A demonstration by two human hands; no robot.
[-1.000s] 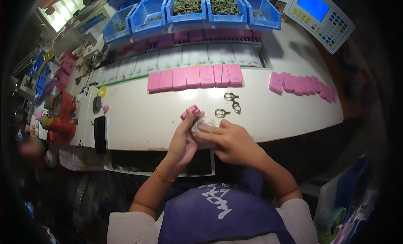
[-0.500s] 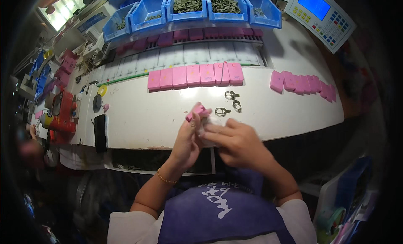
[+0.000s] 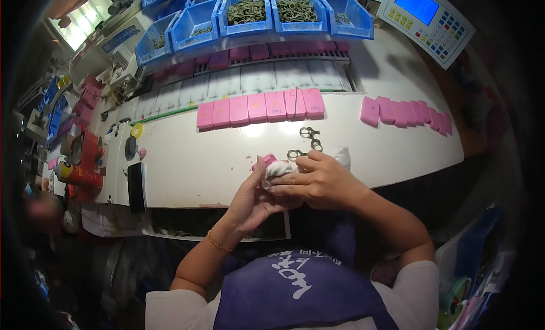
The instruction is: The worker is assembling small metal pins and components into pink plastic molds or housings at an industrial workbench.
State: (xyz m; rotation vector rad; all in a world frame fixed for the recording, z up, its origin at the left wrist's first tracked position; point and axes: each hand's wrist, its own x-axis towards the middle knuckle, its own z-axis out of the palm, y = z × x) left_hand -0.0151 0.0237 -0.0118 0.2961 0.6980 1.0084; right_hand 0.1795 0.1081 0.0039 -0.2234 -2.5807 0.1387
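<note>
My left hand (image 3: 250,200), a beaded bracelet at its wrist, is closed round a pink block (image 3: 267,159) above the near edge of the white table. Only the block's far end shows; cloth and fingers cover the rest. My right hand (image 3: 328,183) grips a bunched white cloth (image 3: 278,170) and presses it against the block. A loose part of that cloth sticks out past the right knuckles. Just beyond my hands lie a few dark green ring-shaped pieces (image 3: 307,132), one partly behind the right fingers.
Across the table stands a row of pink blocks (image 3: 239,109), with a second, staggered row (image 3: 403,112) at the right. Blue bins (image 3: 245,28) of green pieces line the back. A keypad device with a screen (image 3: 426,23) is far right; a black phone (image 3: 136,187) lies left.
The right hand and white cloth have shifted over the pink block, and more cloth now shows. The left hand has turned its palm further upward. The whole view has moved slightly.
</note>
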